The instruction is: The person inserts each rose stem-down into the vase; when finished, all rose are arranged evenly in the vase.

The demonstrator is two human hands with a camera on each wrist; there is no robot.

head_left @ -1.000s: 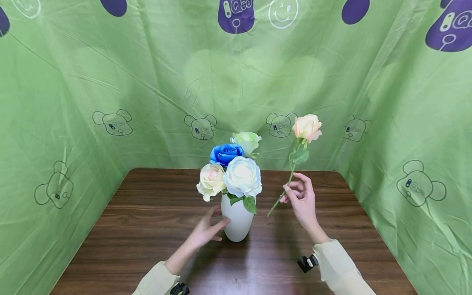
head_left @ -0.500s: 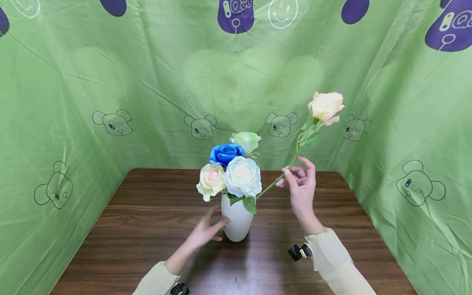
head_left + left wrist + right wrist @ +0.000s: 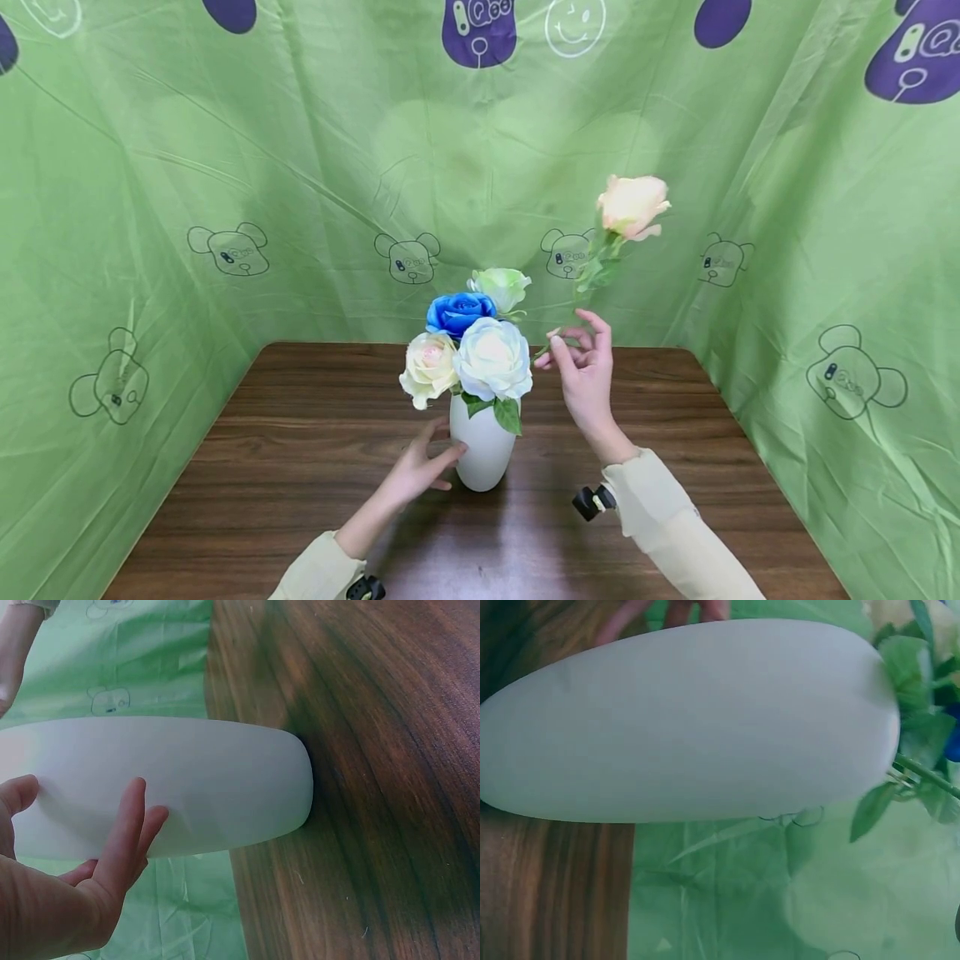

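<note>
In the head view a white vase [image 3: 483, 446] stands upright on the table, holding a blue rose [image 3: 461, 315], a pale blue-white flower [image 3: 493, 360], a cream rose [image 3: 430, 368] and a green-white rose [image 3: 501, 287]. My left hand [image 3: 420, 467] rests against the vase's left side with its fingers spread; the left wrist view shows these fingers [image 3: 129, 832] fairly straight along the white wall. To the vase's right, my right hand [image 3: 585, 375] pinches the stem of a peach rose [image 3: 633, 206], bloom up and leaning right. Its lower end is hidden behind the pale blue-white flower.
The dark wooden table [image 3: 300, 467] reaches back to a green printed cloth [image 3: 322, 167] that hangs behind and on both sides. Green leaves [image 3: 911, 671] crowd the vase mouth in the right wrist view.
My right hand has lifted the peach rose and carried it left, bringing the stem's lower end from beside the vase to its flowers. The left hand and vase stay put.
</note>
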